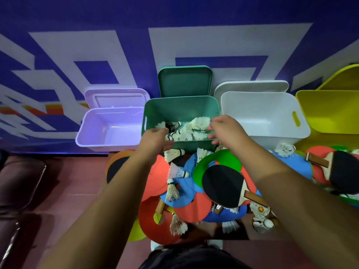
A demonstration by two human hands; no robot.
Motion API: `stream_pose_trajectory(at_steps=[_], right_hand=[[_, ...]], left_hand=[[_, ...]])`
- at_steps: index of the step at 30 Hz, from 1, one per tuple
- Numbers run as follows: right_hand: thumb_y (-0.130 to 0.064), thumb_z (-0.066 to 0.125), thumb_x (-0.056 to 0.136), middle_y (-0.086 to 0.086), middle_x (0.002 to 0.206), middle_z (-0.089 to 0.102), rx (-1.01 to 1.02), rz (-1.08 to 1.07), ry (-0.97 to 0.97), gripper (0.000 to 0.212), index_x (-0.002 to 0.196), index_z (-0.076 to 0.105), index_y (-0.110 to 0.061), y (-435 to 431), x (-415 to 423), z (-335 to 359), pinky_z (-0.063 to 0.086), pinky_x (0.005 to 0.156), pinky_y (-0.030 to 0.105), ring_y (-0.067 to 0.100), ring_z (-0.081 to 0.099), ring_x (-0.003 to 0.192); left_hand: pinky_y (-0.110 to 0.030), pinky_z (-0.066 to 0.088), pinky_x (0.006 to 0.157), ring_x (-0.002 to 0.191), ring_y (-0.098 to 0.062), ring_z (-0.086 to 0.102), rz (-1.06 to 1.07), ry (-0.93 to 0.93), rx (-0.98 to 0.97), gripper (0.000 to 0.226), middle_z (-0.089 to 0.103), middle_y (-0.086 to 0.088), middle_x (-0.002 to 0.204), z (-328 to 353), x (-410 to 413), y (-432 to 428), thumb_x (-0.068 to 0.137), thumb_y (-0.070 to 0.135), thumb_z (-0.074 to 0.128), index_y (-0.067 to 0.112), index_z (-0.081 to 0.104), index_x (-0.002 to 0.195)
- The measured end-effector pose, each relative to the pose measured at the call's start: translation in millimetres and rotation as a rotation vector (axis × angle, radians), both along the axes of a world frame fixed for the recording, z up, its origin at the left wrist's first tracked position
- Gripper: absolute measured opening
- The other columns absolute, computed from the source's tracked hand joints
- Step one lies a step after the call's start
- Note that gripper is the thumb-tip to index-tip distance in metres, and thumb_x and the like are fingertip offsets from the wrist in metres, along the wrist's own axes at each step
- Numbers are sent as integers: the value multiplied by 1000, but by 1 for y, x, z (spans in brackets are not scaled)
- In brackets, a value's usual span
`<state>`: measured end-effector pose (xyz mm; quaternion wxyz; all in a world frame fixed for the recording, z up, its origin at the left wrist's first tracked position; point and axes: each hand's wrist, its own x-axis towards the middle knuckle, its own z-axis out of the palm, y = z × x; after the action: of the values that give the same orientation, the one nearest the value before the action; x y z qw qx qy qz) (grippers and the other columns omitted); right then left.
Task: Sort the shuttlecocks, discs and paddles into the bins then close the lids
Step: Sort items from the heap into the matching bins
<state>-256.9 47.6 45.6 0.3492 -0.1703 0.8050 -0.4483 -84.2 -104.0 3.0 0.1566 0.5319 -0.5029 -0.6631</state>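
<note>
Shuttlecock step in hand. My left hand and right hand hover over the green bin, which holds shuttlecocks. Right fingers are loose and empty; I cannot tell the left's grip. Next: gather the strays below.

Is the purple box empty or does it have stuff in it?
Empty. Only bare floor shows inside the purple box, and its lid stands open behind.

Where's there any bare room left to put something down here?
Bare floor lies between the disc pile and the dark chair. The lilac bin and white bin look bare inside. Crowded: the pile itself, and the green bin holding shuttlecocks.
</note>
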Motion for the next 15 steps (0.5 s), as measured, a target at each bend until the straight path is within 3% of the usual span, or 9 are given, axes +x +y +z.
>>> stream_pose_trajectory(at_steps=[1, 3, 7, 11, 15], right_hand=[[-15, 51, 99, 5, 116, 72, 12, 17, 3, 16, 107, 63, -21, 3, 3, -3, 64, 71, 38, 18, 76, 81], [-16, 50, 101, 3, 113, 72, 25, 34, -1, 19, 114, 63, -19, 7, 8, -10, 63, 67, 35, 17, 76, 83], [-18, 47, 104, 2, 109, 73, 43, 73, 3, 16, 98, 61, -25, 11, 18, -21, 63, 77, 41, 20, 75, 85], [-23, 48, 106, -2, 103, 77, 74, 133, -6, 19, 113, 66, -19, 11, 27, -33, 62, 72, 38, 18, 73, 81], [-24, 51, 104, -5, 97, 78, 115, 229, 3, 17, 107, 67, -22, 11, 40, -48, 63, 72, 40, 17, 72, 76]], left_hand=[[-43, 66, 83, 87, -29, 80, -15, -24, -12, 36, 72, -20, 109, -4, 3, 0, 103, 23, 61, 0, 56, 131], [-41, 66, 75, 82, -27, 79, -42, -51, -43, 34, 72, -21, 107, -13, 11, 3, 102, 23, 61, 1, 59, 127], [-36, 63, 68, 83, -24, 76, -61, -80, -133, 30, 72, -16, 110, -18, 25, 8, 105, 26, 58, 6, 62, 128], [-39, 60, 70, 86, -27, 75, -60, -115, -179, 21, 74, -15, 107, -20, 39, 16, 105, 24, 58, 10, 66, 117], [-35, 55, 66, 79, -23, 70, -145, -172, -185, 15, 74, -14, 104, -31, 54, 31, 102, 16, 59, 6, 68, 109]])
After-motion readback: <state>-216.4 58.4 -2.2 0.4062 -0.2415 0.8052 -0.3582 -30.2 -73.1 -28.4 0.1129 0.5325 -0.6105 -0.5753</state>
